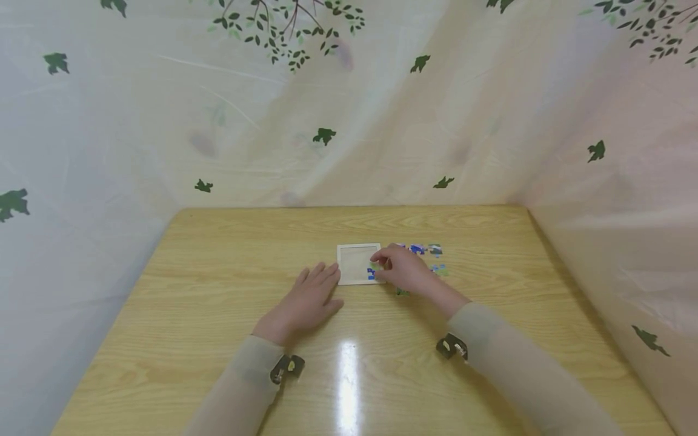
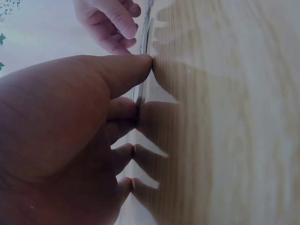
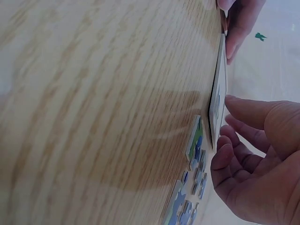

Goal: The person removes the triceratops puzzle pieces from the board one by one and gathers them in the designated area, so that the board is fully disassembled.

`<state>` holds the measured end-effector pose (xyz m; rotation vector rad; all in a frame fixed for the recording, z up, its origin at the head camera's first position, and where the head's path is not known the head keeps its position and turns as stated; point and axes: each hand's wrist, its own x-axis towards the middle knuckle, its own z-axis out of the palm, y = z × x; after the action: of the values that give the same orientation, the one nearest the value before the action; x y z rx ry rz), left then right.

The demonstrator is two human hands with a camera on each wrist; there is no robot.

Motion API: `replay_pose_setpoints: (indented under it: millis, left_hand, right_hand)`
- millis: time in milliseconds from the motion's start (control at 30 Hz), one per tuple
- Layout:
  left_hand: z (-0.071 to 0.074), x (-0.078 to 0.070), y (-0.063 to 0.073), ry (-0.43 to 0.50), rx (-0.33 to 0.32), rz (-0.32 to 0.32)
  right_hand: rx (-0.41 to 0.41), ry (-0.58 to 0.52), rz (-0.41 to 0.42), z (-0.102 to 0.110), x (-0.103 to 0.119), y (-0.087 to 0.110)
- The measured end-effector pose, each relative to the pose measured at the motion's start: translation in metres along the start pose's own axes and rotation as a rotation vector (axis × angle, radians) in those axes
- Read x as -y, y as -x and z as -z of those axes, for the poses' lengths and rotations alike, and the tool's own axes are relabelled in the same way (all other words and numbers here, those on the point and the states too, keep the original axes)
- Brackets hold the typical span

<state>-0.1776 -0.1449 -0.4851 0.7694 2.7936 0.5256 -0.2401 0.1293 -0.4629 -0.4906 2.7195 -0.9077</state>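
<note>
A square white puzzle frame [image 1: 357, 246] lies on the table, with a few small puzzle pieces [image 1: 371, 274], blue and green, at its right side. My left hand [image 1: 305, 303] is laid palm down, straight fingers at the frame's left edge; in the left wrist view its thumb [image 2: 133, 70] reaches the table beside the edge. Over the frame's right side is my right hand [image 1: 406, 270], fingers bent, thumb and index finger around the pieces there. The right wrist view has its thumb [image 3: 243, 108] at the frame's surface; whether it pinches a piece I cannot tell.
Several loose puzzle pieces [image 1: 435, 249] lie to the right of the frame, partly behind the right hand, and one green piece [image 1: 402, 292] is just below it. The wooden table [image 1: 245, 242] ends at pale curtains [image 1: 371, 157] with leaf prints, behind and at both sides.
</note>
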Motion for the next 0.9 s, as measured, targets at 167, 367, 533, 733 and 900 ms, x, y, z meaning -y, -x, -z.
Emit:
replay_pose_setpoints:
  millis: [167, 367, 533, 733, 900]
  left_hand:
    - [-0.0013, 0.0006, 0.0000, 0.001, -0.006, -0.001]
    - [-0.0020, 0.0001, -0.0003, 0.000, -0.005, 0.010]
    - [-0.0006, -0.0005, 0.0000, -0.002, 0.000, 0.010]
    - [-0.0008, 0.0006, 0.0000, -0.007, -0.002, 0.001]
    - [-0.0004, 0.0004, 0.0006, -0.003, 0.003, 0.005]
  right_hand:
    - [0.014, 0.030, -0.002, -0.0011, 0.0009, -0.0012]
    - [0.013, 0.059, -0.007, -0.0022, 0.0024, -0.0019]
    - [0.010, 0.072, -0.009, -0.0012, 0.0064, -0.0011]
    - [0.011, 0.084, -0.008, 0.0000, 0.0097, -0.0004]
    - [0.012, 0.056, 0.000, -0.0002, 0.0092, -0.0011]
